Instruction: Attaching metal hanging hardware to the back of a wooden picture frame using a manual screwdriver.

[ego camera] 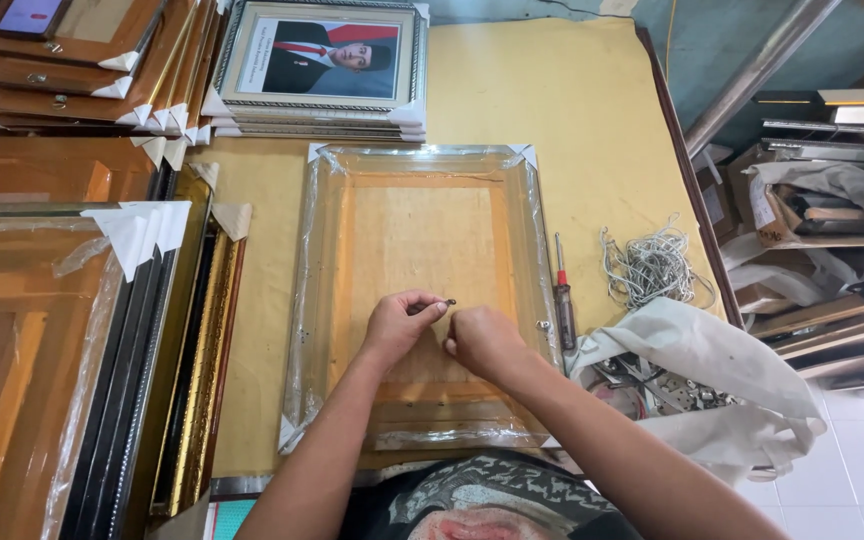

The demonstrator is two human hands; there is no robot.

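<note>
A picture frame (pixel 422 165) wrapped in clear plastic lies face down on the yellow table (pixel 572 110), its brown backing board upward. Both hands meet over the lower middle of the backing. My left hand (pixel 399 325) pinches a small dark metal piece (pixel 449 302) between thumb and fingertips. My right hand (pixel 482 340) is curled closed right beside it, touching the same spot; what it holds is hidden.
A red-handled screwdriver (pixel 563 300) lies along the frame's right edge. A tangle of grey cord (pixel 652 265) and a white cloth bag (pixel 712 370) sit to the right. Stacked frames (pixel 72 70) fill the left side; a framed portrait (pixel 322 60) tops a stack at the back.
</note>
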